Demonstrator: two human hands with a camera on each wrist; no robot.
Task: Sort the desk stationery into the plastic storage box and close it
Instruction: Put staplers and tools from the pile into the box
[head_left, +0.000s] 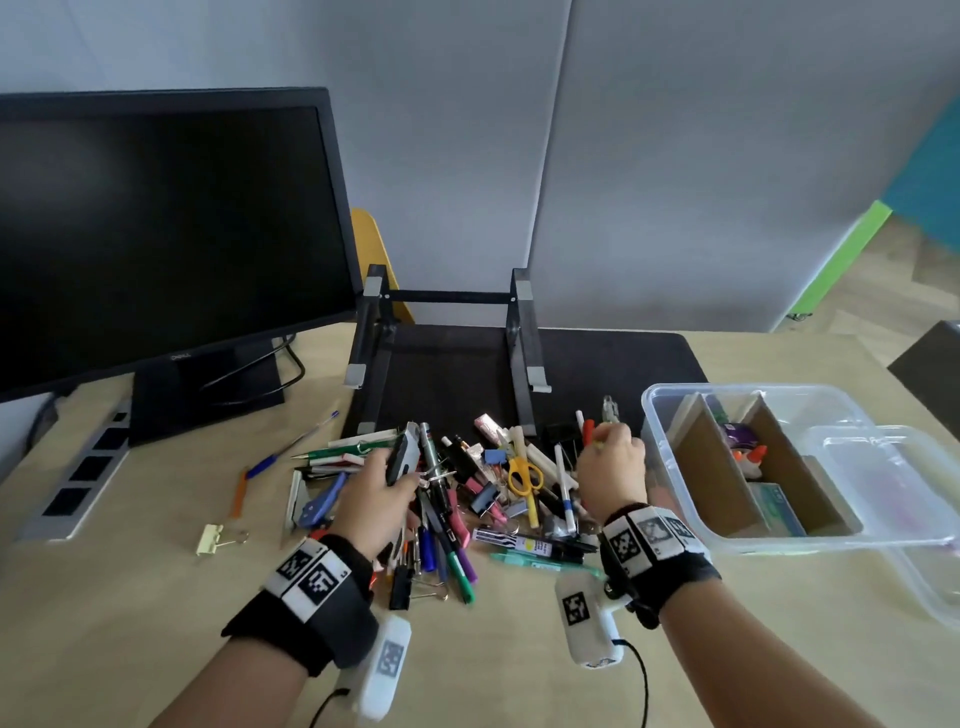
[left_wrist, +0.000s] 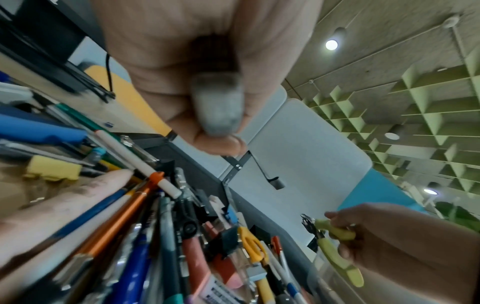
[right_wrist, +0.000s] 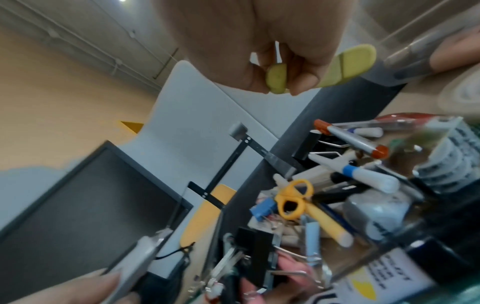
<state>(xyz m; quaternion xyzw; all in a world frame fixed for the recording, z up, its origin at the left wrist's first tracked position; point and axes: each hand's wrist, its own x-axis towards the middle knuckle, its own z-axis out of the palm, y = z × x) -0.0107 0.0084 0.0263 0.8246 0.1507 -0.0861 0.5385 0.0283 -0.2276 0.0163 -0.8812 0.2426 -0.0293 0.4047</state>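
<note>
Both hands were over the heap of stationery (head_left: 467, 499) in the middle of the desk (head_left: 156, 623). The left hand (head_left: 379, 493) had its fingers curled tight round a grey-and-black stapler (head_left: 402, 457), lifted clear of the pile; from the left wrist view the stapler's blunt grey end (left_wrist: 217, 107) poked out between thumb and curled fingers (left_wrist: 221, 144). The right hand (head_left: 613, 467) was closed too, fingers wrapped round the two yellow-green handles of a small pair of pliers (left_wrist: 335, 248), metal nose pointing up and away from the palm. In the right wrist view the handle tips (right_wrist: 355, 59) showed past the knuckles, fingers (right_wrist: 301, 82) pressed firmly against them.

That hand hung just beside the near left corner of the clear plastic storage box (head_left: 675, 499), which stood open on the right of the desk, cardboard dividers (head_left: 711, 467) splitting it into compartments with a few items already inside. Its transparent lid (head_left: 893, 488) lay against the box's right side.

Below the hands: yellow-handled scissors (head_left: 524, 475), black binder clips (head_left: 485, 499), pens and markers in a tangle. A monitor (head_left: 156, 234) stood far left, a black laptop stand (head_left: 447, 332) behind the pile.
</note>
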